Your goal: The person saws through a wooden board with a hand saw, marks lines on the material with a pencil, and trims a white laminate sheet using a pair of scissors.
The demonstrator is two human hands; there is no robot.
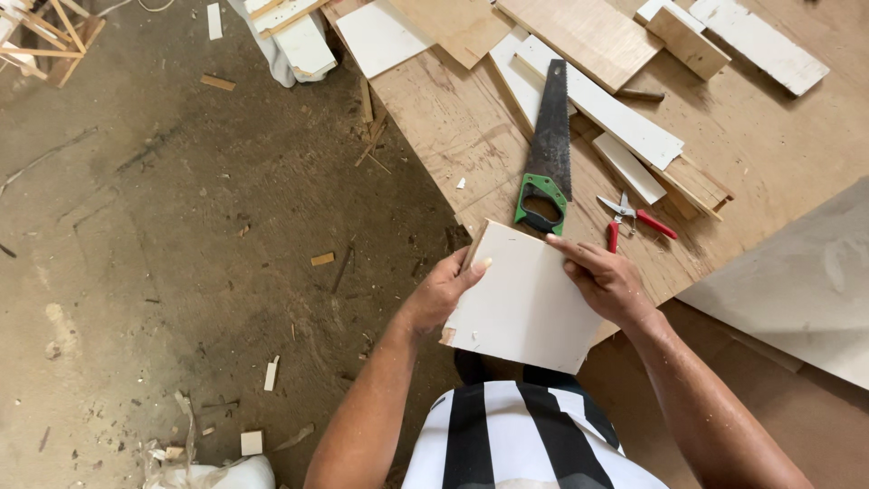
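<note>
A white-faced square board (525,303) is held in front of my body, tilted, with its raw brown edge on the left. My left hand (444,292) grips its left edge, thumb on the white face. My right hand (605,279) holds its right edge, fingers laid along the top corner. Just beyond the board a hand saw (549,149) with a green handle lies on the plywood sheet (453,118). Red-handled pliers (634,219) lie to the right of the saw handle, close to my right hand.
Several white and brown board offcuts (625,118) lie across the plywood at the top. A large pale panel (806,281) lies at the right. The dirt floor (163,272) on the left is strewn with wood scraps; a wooden frame (50,41) stands top left.
</note>
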